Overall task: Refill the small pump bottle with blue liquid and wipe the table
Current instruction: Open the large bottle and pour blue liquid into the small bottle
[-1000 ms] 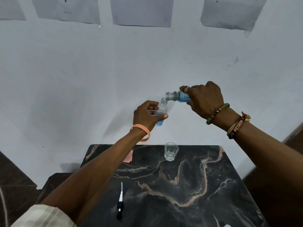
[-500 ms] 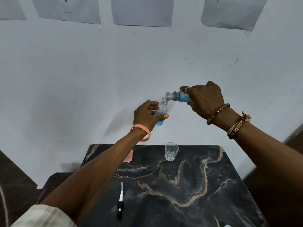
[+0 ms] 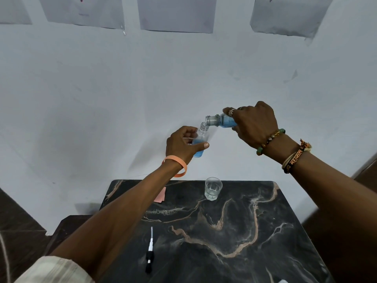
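Observation:
My left hand (image 3: 181, 144) grips the small clear bottle (image 3: 200, 142) in the air above the far edge of the table, slightly tilted, with blue liquid in its lower half. My right hand (image 3: 254, 124) holds a larger bottle of blue liquid (image 3: 221, 120) tipped nearly flat, its open mouth right above the small bottle's neck. The pump head (image 3: 150, 252), black with a white tube, lies on the dark marble table (image 3: 234, 242) near its front left.
A glass of clear water (image 3: 213, 188) stands near the table's far edge. A pink piece of paper or cloth (image 3: 160, 195) lies at the far left, partly under my left forearm. A white wall stands behind the table.

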A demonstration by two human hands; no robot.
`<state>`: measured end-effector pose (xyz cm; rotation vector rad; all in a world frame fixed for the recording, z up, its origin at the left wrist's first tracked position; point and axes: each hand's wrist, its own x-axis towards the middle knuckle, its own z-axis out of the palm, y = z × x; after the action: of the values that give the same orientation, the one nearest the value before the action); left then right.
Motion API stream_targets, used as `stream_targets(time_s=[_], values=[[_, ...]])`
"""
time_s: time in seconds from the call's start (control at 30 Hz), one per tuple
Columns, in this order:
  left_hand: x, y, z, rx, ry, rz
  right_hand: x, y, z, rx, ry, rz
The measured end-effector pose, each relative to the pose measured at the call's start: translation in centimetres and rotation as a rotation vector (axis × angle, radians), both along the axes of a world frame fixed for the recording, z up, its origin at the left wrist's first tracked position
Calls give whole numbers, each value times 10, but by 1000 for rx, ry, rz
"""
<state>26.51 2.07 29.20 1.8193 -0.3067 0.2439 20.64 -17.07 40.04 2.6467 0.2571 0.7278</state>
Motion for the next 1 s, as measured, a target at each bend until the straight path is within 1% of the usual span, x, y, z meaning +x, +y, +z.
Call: stream_targets(time_s=[0.6, 1.0], values=[[-1, 2, -1, 11, 6, 15, 0, 2, 1, 3, 0, 8], [-2, 3, 0, 21, 13, 20, 0, 3, 2, -30, -3, -2]])
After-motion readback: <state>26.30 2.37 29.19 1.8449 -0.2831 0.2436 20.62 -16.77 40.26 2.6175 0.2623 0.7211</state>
